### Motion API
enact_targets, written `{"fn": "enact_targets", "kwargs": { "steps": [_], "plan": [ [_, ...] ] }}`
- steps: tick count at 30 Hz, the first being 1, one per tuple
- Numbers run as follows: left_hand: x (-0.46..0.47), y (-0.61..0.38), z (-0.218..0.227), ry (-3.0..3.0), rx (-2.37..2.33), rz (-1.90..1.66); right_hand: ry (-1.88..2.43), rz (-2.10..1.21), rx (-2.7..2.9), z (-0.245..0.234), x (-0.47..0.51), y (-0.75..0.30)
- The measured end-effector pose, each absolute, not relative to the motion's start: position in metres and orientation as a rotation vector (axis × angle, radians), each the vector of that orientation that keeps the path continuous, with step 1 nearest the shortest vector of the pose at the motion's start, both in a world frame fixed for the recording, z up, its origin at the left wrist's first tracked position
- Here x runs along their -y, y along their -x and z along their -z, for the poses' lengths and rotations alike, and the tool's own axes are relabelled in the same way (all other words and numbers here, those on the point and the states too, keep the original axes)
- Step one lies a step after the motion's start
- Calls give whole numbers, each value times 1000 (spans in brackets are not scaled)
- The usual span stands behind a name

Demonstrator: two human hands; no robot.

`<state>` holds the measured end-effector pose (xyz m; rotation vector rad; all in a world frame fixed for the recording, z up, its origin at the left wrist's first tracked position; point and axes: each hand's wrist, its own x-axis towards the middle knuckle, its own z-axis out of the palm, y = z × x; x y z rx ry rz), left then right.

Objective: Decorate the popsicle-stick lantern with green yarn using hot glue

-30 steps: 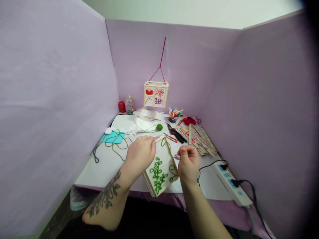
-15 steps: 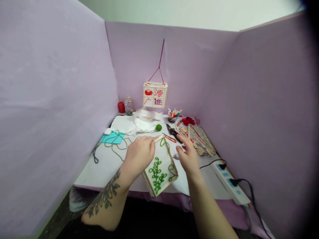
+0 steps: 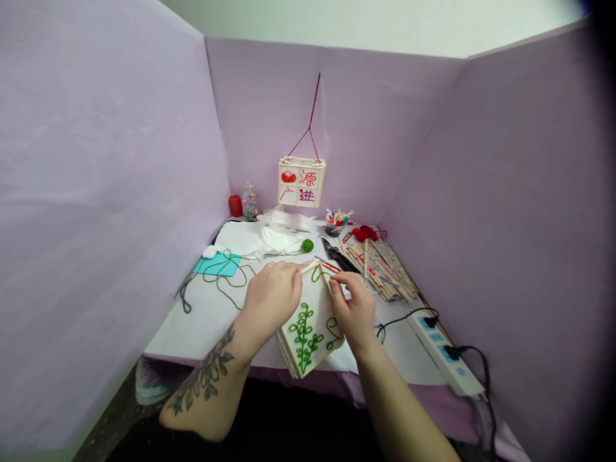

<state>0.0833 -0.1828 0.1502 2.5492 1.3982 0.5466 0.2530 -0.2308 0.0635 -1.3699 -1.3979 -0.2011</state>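
Note:
A small white panel [image 3: 310,324] framed with wooden sticks lies at the table's near edge, with a green yarn plant pattern on it. My left hand [image 3: 270,300] grips its upper left edge, fingers curled over the frame's far corner. On the panel's right side, my right hand [image 3: 355,307] has its fingers pinched at the frame's upper right edge, near the loose green yarn [image 3: 318,274]. I cannot make out whether the fingertips hold the yarn or only the frame.
Scissors and pliers [image 3: 339,258] lie just beyond the panel. A heap of wooden sticks [image 3: 382,268] sits to the right, a power strip [image 3: 445,353] with cables nearer. Green yarn on a teal sheet [image 3: 219,264], white cloth [image 3: 255,240], a bead jar [image 3: 249,204] and a hanging sign [image 3: 301,182] stand behind. Purple walls enclose all.
My right hand, closed beside the panel a second ago, opened and reached toward the scissors, then came back to pinch at the panel's upper right edge. My left hand stayed on the frame.

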Motion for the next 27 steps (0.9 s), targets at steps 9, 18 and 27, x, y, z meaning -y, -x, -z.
{"fn": "enact_targets", "kwargs": {
  "steps": [9, 18, 27],
  "plan": [
    [183, -80, -148, -2536, -1400, -579, 1234, 276, 1557, -78, 228, -238],
    [182, -75, -148, -2511, -1365, -617, 1253, 375, 1521, -71, 229, -231],
    [181, -72, -146, -2499, -1254, -691, 1224, 499, 1556, -68, 226, -235]
  ]
}}
